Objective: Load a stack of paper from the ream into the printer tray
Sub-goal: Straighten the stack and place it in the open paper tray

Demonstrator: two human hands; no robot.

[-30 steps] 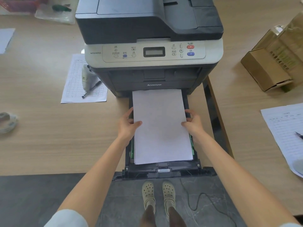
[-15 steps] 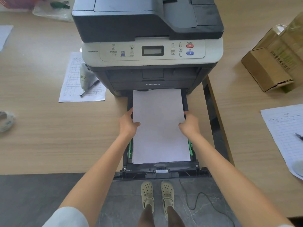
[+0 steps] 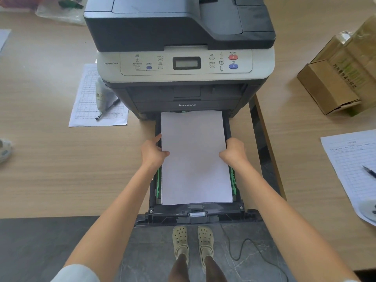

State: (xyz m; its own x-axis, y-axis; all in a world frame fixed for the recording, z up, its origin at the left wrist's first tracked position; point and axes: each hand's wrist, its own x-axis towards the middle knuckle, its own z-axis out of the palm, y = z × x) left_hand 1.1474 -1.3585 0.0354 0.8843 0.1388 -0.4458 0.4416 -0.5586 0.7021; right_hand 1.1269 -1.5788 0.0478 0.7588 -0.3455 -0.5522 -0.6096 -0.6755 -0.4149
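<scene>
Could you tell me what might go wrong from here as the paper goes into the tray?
1. The paper stack looks slightly skewed in the tray; its near right corner sits close over the green side guide, so sheets might ride up and misfeed.
2. The left hand and right hand grip only the long edges, so the stack could sag or fan.
3. The tray overhangs the desk edge; leaning could strain it.

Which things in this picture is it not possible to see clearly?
Head view only:
- Tray floor: hidden by the paper stack.
- Fingertips of the left hand and right hand: hidden under the stack's edges.
- Printer button labels: too small.
- Right form: cut by the edge.
</scene>
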